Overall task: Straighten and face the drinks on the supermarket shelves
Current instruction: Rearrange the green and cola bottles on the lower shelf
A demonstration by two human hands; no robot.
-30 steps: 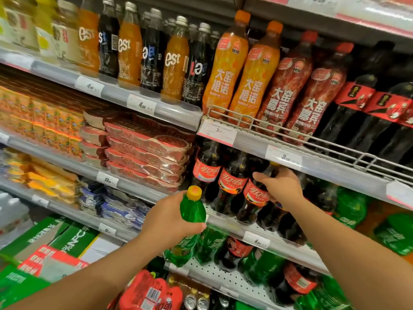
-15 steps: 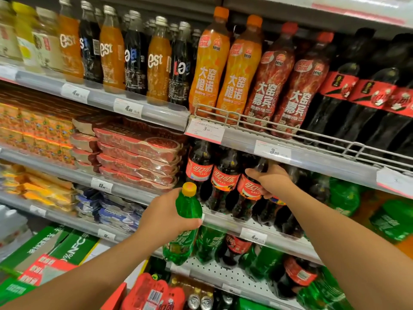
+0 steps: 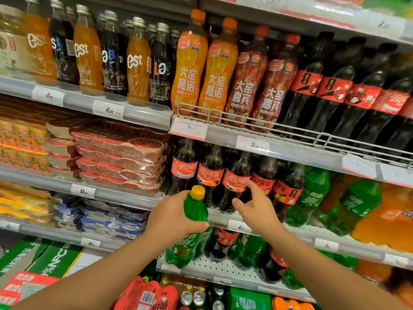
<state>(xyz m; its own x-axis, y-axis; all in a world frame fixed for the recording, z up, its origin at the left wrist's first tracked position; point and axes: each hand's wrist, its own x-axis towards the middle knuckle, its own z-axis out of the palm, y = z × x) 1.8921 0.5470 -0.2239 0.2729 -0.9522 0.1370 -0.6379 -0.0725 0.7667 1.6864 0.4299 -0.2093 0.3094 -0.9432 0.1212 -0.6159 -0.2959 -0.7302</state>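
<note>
My left hand (image 3: pixel 173 222) grips a green soda bottle (image 3: pixel 194 217) with a yellow cap, held upright in front of the middle shelf. My right hand (image 3: pixel 257 209) hovers open just in front of a row of cola bottles (image 3: pixel 234 180) with red labels, fingers spread and holding nothing. The cola row stands on the middle shelf (image 3: pixel 223 220), labels mostly facing out, the right ones turned slightly. More green bottles (image 3: pixel 312 195) stand to the right of the colas.
Above, a shelf with a wire rail (image 3: pixel 245 121) holds orange and red tall bottles and dark cola bottles. Glass "est" bottles (image 3: pixel 136 61) stand upper left. Wrapped can packs (image 3: pixel 120 162) sit left. The lower perforated shelf (image 3: pixel 214 267) holds mixed green and cola bottles.
My right hand has let go of the cola bottle it was holding and pulled back toward me, fingers now spread. My left hand still holds the green bottle.
</note>
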